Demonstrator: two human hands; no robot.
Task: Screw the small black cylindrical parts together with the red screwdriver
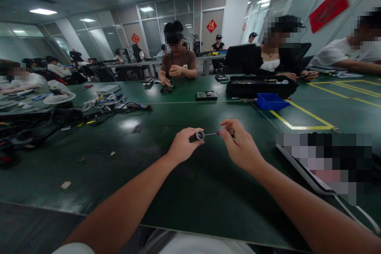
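My left hand (183, 145) is closed around a small dark cylindrical part (199, 136) with a pale ring at its end, whose exact kind I cannot make out. In my right hand (238, 143) is a screwdriver (219, 132) with a reddish handle, gripped between thumb and fingers. Its thin metal shaft points left, and the tip meets or nearly meets the ringed end of the part. Both hands are above the green tabletop (178, 190), close together in front of me. My right fingers cover most of the screwdriver's handle.
A blue bin (272, 102) stands beyond my right hand, near a long black tray (262, 86). A circuit-board device (206, 95) lies ahead. Tangled cables (110, 105) spread at left. A blurred-out device (324, 166) with a white cable lies right. Other people work across the table.
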